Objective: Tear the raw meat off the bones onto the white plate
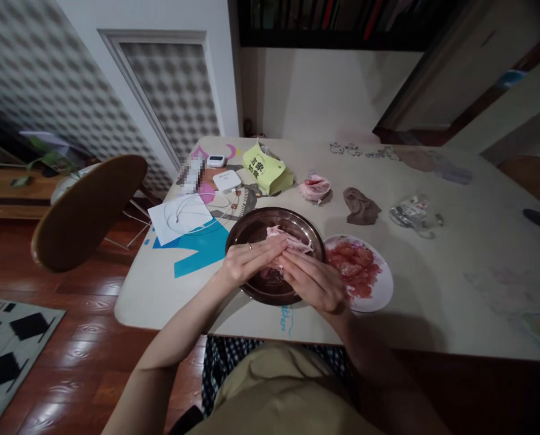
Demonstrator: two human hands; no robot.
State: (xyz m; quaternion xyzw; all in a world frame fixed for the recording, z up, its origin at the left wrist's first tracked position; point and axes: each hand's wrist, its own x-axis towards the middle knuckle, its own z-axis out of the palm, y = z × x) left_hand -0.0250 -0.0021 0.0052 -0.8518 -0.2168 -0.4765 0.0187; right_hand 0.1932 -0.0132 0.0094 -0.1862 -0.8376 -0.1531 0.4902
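A dark round bowl (pixel 252 226) sits on the pale table (pixel 433 290) in front of me. Over it, my left hand (pixel 247 260) and my right hand (pixel 313 281) together pinch a pale pink, thin-skinned piece of fruit (pixel 292 240). Both hands have their fingers closed on it, and a ring shows on one left finger. Just right of the bowl, a white plate (pixel 383 284) carries red-pink peeled fruit flesh (pixel 354 269).
Farther back lie a yellow packet (pixel 265 169), a small pink lidded cup (pixel 315 187), a brown crumpled cloth (pixel 360 205), clear crumpled plastic (pixel 412 214), white devices with a cable (pixel 227 180) and white paper (pixel 179 217). A brown chair (pixel 84 208) stands left of the table.
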